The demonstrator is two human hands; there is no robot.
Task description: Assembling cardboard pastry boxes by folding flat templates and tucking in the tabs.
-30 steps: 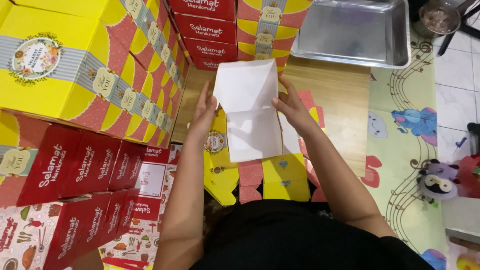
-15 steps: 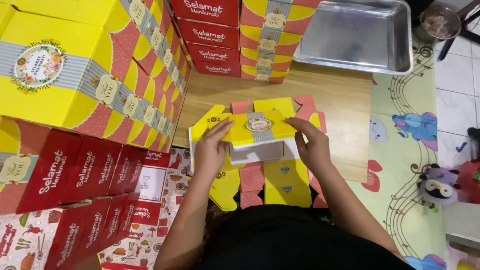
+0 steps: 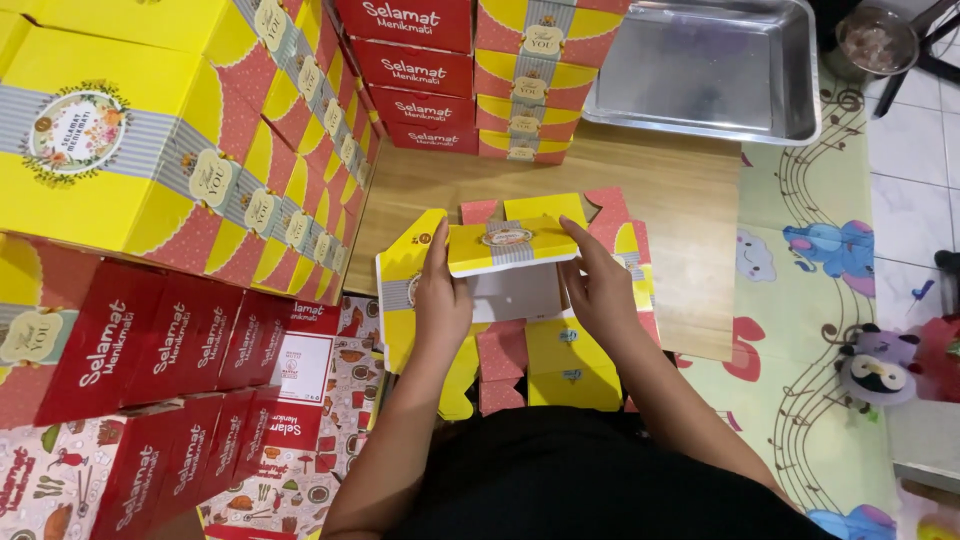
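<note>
Two hands grip yellow box (image 3: 510, 245): left hand (image 3: 442, 300), right hand (image 3: 598, 290).

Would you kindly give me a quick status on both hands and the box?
Left hand and right hand grip the ends of the yellow box blank, front flap folded up. Finished box stacks crowd the left; nothing between the hands.
</note>
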